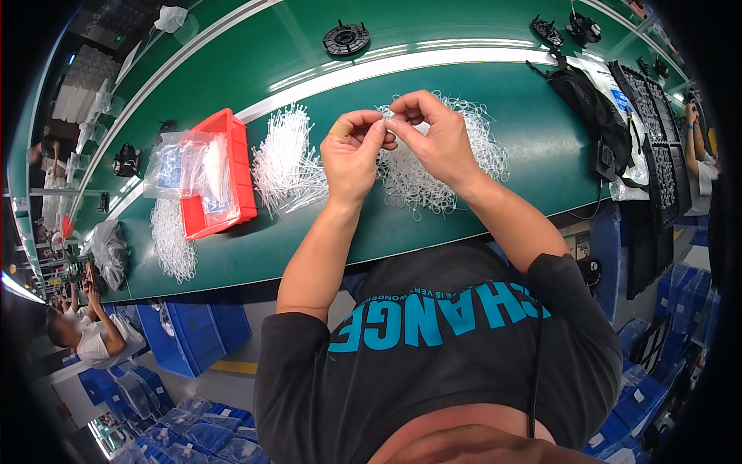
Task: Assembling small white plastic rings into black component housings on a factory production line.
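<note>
My left hand [353, 155] and my right hand [437, 139] meet fingertip to fingertip over the green bench. Both are closed in a pinch around a small whitish piece, seemingly a cable tie, mostly hidden by the fingers. A finger of the left hand has a tan wrap on it. Beneath and beyond the hands spreads a heap of white cable ties bent into loops [471, 143]. Left of my left hand lies a bundle of straight white cable ties [282, 158], untouched.
A red bin [243, 174] holding clear plastic bags stands left, beside another pile of white looped ties [171, 240]. A round black part [345, 39] lies beyond the white rail. At right are a black bag [583, 100] and black trays [661, 170]. Other people work at both sides.
</note>
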`<state>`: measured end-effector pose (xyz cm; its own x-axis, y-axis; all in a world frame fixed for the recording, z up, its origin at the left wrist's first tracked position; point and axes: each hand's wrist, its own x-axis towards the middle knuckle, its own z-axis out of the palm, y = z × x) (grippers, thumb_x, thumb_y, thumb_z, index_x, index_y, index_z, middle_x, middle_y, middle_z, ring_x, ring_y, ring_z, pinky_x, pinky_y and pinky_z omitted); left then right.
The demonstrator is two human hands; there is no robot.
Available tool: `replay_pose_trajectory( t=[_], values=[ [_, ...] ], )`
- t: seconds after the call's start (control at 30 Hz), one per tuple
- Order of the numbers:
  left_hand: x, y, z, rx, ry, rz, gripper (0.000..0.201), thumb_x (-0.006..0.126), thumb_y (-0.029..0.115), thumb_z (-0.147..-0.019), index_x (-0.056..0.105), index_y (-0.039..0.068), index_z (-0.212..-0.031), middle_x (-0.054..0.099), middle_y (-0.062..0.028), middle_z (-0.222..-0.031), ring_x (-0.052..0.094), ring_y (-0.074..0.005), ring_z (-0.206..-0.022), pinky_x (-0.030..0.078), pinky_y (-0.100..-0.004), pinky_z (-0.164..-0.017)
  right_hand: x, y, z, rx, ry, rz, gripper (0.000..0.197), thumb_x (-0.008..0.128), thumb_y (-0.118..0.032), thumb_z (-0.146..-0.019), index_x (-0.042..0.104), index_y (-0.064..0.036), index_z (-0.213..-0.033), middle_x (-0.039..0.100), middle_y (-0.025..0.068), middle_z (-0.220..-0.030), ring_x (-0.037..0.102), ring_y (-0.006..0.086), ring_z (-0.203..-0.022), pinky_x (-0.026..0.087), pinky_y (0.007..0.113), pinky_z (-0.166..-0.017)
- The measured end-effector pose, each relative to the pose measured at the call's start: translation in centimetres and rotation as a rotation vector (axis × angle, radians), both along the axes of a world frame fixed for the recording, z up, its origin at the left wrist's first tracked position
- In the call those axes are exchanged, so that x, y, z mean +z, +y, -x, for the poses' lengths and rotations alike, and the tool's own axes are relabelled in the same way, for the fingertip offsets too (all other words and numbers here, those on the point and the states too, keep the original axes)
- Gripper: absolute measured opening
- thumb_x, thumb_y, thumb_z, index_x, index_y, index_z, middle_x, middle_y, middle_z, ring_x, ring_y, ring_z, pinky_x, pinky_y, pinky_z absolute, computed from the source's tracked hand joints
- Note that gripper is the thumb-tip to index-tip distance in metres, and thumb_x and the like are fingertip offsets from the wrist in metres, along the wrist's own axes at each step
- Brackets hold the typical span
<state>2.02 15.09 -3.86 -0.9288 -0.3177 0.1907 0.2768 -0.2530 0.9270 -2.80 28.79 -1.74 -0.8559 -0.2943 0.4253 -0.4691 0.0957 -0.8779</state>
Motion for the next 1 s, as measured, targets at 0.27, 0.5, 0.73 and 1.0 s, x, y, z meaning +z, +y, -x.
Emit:
replay_pose_trajectory(
  t=[0.27, 0.5, 0.73, 1.0],
  values=[
    [0.1, 0.2, 0.1, -0.075, -0.076, 0.014, 0.009, 0.062, 0.0, -0.09, 0.063, -0.004, -0.099, 0.066, -0.0084, -0.085, 0.065, -0.0131, -0.071, 0.058, -0.0271, -0.063, 0.1, 1.1, 0.1, 0.083, -0.096, 0.013, 0.02, 0.072, -0.004, -0.083, 0.055, -0.0009, -0.094, 0.062, 0.0029, -0.081, 0.058, 0.009, -0.076, 0.049, 0.025, -0.07],
    [-0.2, -1.7, 0.9, -0.107, -0.203, 0.385, 0.016, 0.067, 0.008, -0.088, 0.065, -0.003, -0.099, 0.067, -0.0084, -0.086, 0.065, -0.0127, -0.073, 0.055, -0.0283, -0.063, -0.6, 1.8, 0.6, 0.109, -0.11, -0.122, 0.014, 0.069, -0.006, -0.083, 0.061, 0.0002, -0.093, 0.066, 0.0062, -0.084, 0.061, 0.013, -0.074, 0.05, 0.029, -0.069],
    [-1.0, -9.5, 3.6, 0.406, -0.531, 1.529, 0.013, 0.07, 0.015, -0.081, 0.067, 0.004, -0.088, 0.067, -0.0176, -0.091, 0.065, -0.0364, -0.089, 0.051, -0.0458, -0.077, -1.1, 4.3, 1.9, 0.004, 0.158, -0.396, 0.01, 0.068, -0.011, -0.081, 0.064, -0.0024, -0.085, 0.068, 0.0093, -0.083, 0.066, 0.0262, -0.074, 0.047, 0.039, -0.076],
    [-1.7, -10.3, 2.9, 0.254, -0.704, 1.578, 0.014, 0.062, 0.008, -0.083, 0.066, 0.002, -0.095, 0.065, -0.0206, -0.102, 0.065, -0.0385, -0.09, 0.053, -0.0452, -0.078, -0.9, 4.7, 0.2, 0.042, 0.162, -0.394, 0.013, 0.068, -0.012, -0.082, 0.064, -0.0018, -0.089, 0.067, 0.0096, -0.084, 0.065, 0.024, -0.078, 0.047, 0.037, -0.077]
  ],
)
